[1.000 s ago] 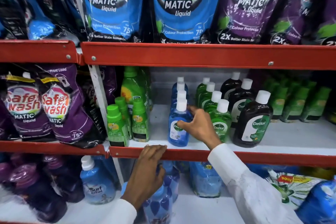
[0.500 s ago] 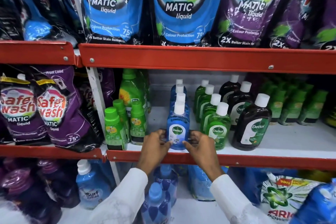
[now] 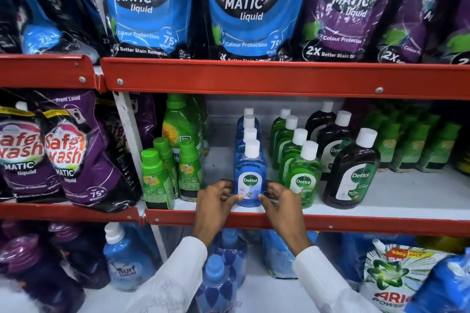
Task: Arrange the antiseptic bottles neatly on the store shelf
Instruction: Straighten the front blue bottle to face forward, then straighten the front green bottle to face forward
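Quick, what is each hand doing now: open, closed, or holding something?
Left hand: fingers closed on the left side of the front blue Dettol bottle.
Right hand: fingers closed on the right side of the same bottle.

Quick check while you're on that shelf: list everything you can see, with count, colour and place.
Blue Dettol bottles: four visible, blue with white caps, one file on the middle shelf, centre.
Green Dettol bottles: four, green, file just right of the blue.
Dark Dettol bottles: three, dark brown, next file right.
Small green bottles: at least three, green caps, left of the blue file; a taller green one behind.
Blurred green bottles: several, far right; count unclear.
Safewash pouches: blue and purple, top shelf; purple ones middle left.
Surf Excel bottle: one, blue, bottom shelf.
Ariel pack: one, white and green, bottom right.
Hands: left hand and right hand, either side of the front blue bottle's base.
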Motion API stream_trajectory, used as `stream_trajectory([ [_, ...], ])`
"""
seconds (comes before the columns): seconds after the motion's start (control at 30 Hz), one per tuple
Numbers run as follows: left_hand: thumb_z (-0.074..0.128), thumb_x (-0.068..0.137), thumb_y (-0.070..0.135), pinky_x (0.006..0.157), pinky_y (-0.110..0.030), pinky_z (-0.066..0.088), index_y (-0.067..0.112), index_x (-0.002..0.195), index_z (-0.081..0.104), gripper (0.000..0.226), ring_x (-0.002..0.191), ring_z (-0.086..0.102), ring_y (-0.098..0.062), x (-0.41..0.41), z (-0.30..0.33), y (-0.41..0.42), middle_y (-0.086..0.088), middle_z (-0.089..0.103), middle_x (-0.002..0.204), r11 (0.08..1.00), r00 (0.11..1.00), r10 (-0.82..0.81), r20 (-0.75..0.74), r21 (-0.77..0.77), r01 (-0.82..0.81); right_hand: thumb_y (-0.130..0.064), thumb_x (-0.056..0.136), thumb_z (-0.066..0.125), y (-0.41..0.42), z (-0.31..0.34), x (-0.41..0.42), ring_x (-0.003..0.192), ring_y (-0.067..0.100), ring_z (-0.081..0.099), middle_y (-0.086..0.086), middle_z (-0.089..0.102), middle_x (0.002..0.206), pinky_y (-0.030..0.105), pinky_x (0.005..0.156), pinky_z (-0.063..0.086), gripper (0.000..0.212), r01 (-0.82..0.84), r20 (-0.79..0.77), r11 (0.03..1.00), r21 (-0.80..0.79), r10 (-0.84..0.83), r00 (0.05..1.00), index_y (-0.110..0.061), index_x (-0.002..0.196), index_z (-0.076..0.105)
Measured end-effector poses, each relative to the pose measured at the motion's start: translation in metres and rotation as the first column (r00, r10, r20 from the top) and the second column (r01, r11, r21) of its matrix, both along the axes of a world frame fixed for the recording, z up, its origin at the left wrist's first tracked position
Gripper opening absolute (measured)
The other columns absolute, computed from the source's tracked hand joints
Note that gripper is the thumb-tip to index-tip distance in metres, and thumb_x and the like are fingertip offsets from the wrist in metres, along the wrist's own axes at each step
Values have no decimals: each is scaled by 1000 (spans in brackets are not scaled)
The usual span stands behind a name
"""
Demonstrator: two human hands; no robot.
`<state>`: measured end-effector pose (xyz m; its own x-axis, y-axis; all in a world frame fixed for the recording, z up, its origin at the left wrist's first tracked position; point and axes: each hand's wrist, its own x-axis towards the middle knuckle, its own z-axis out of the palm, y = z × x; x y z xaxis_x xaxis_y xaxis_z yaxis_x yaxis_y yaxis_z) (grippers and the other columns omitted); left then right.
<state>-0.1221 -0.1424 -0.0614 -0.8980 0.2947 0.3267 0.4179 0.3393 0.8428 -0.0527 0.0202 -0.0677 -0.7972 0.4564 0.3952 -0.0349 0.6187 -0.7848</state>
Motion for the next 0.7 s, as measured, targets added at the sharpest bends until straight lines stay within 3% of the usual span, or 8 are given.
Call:
stream_trajectory([
  [0.1, 83, 76, 19, 67, -12, 55, 12, 102, 70, 30, 72, 70, 5, 0, -1, 0, -7, 79, 96, 1000, 1000, 8, -20, -10, -8, -9, 86, 74, 0, 1, 0, 88, 2, 66, 5, 77, 109, -7, 71, 40, 31, -2, 6, 1000, 11, 2, 1000, -7, 116, 70],
  [0.23, 84, 75, 23, 79, -23, 59, 13, 108, 69, 38, 82, 71, -4, 9, 3, -3, -1, 76, 100, 999, 998, 44, -54, -28, -46, -8, 84, 75, -2, 4, 12, 88, -2, 67, 5, 76, 111, -5, 74, 43, 36, -15, -22, 997, -81, 13, 1000, -5, 120, 68],
  [0.33, 81, 77, 20, 81, -27, 57, 20, 97, 68, 23, 85, 67, -9, 30, 2, -5, 4, 71, 96, 977, 960, 203, -194, 101, -186, -10, 79, 77, 6, 1, 41, 73, -13, 68, -6, 79, 90, 0, 69, 48, 24, 98, -179, 987, -130, -121, 976, -21, 101, 77],
  [0.4, 77, 78, 16, 74, -25, 53, 25, 83, 65, 16, 78, 63, -7, 53, 0, 5, 10, 65, 84, 969, 919, 229, -320, 163, -185, -12, 79, 76, 19, 1, 63, 65, -5, 70, -13, 77, 78, 6, 64, 52, 16, 202, -314, 967, -153, -241, 918, -24, 89, 77],
  [0.47, 74, 77, 18, 72, -18, 50, 25, 80, 64, 12, 75, 64, -6, 70, -4, 27, 13, 66, 80, 978, 924, 165, -344, 176, -109, -10, 80, 73, 38, 2, 75, 63, 2, 70, -12, 75, 77, 12, 61, 54, 15, 276, -359, 944, -181, -325, 875, -23, 88, 73],
  [0.53, 75, 78, 20, 78, -15, 52, 24, 93, 69, 16, 80, 67, -3, 77, -6, 51, 10, 72, 87, 987, 955, 93, -282, 150, -52, -6, 80, 72, 55, 4, 77, 69, 4, 69, -7, 74, 83, 18, 68, 57, 22, 309, -301, 937, -163, -346, 889, -22, 96, 71],
  [0.6, 74, 82, 20, 87, -24, 56, 19, 114, 67, 33, 90, 69, -8, 73, -4, 72, 0, 75, 103, 996, 984, 18, -177, 89, -3, -2, 81, 70, 67, 3, 72, 77, 8, 70, -2, 75, 94, 24, 79, 56, 32, 271, -182, 956, -117, -288, 940, -13, 112, 69],
  [0.7, 70, 86, 21, 91, -36, 58, 12, 124, 59, 40, 98, 69, -17, 64, 0, 97, -7, 73, 115, 999, 989, -51, -137, -23, 49, -3, 86, 67, 83, 4, 65, 82, 9, 69, 2, 77, 99, 20, 82, 53, 31, 153, -57, 988, 20, -152, 987, -7, 117, 68],
])
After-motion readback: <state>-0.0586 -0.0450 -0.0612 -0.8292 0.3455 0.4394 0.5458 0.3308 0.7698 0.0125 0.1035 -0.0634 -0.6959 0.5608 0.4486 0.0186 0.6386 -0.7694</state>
